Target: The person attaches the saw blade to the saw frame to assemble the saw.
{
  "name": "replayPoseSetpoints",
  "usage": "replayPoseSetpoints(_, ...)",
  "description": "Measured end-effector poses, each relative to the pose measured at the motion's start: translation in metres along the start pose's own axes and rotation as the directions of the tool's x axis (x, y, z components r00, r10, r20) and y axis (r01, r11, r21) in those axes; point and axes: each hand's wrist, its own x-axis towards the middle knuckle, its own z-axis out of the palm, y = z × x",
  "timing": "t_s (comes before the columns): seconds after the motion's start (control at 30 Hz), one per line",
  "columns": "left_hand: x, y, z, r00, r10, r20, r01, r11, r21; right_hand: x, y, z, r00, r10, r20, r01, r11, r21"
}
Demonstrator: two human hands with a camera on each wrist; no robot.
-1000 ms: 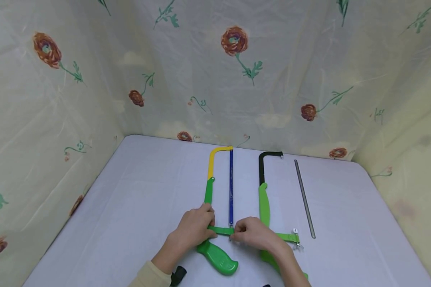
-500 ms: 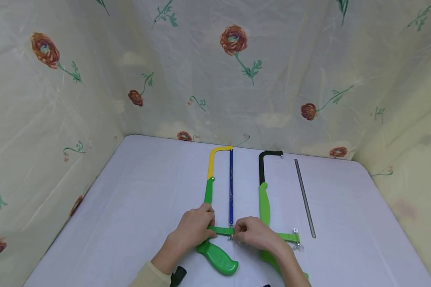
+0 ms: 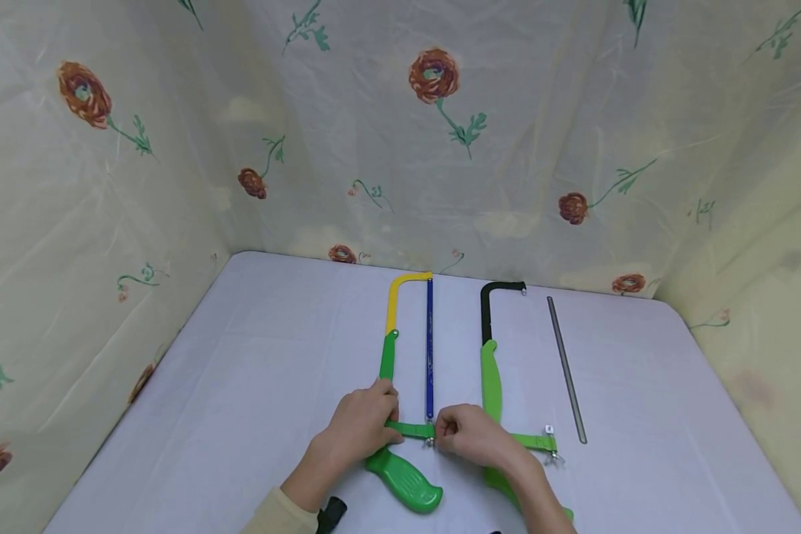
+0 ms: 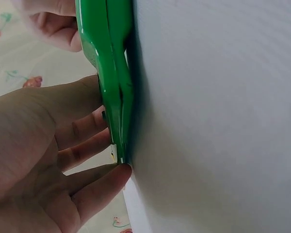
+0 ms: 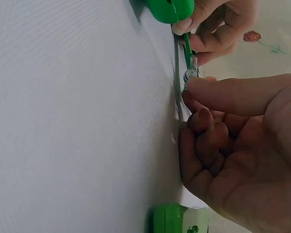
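A hacksaw with a yellow-and-green frame [image 3: 391, 311] and a blue blade [image 3: 430, 348] lies flat on the white table [image 3: 274, 356], its green handle [image 3: 403, 482] nearest me. My left hand [image 3: 363, 426] grips the green frame [image 4: 114, 73] where it bends into the handle, thumb on the cross arm. My right hand [image 3: 470, 437] pinches the small metal wing nut [image 5: 190, 74] at the blade's near end between thumb and curled fingers [image 5: 203, 121]. The nut is mostly hidden in the head view.
A second hacksaw [image 3: 489, 371], with a black-and-green frame and no blade, lies just right of my right hand. A loose grey blade [image 3: 565, 367] lies further right. Flowered cloth walls [image 3: 434, 148] close in the table on three sides.
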Motion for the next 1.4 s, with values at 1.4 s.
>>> replayPoseSetpoints(1.4,0.0,0.0003,-0.0006,1.0,-0.013,0.005,0.013,1.0,-0.024,-0.0005,-0.0062,0.001,0.998,0.066,-0.012,-0.066,0.997,-0.029)
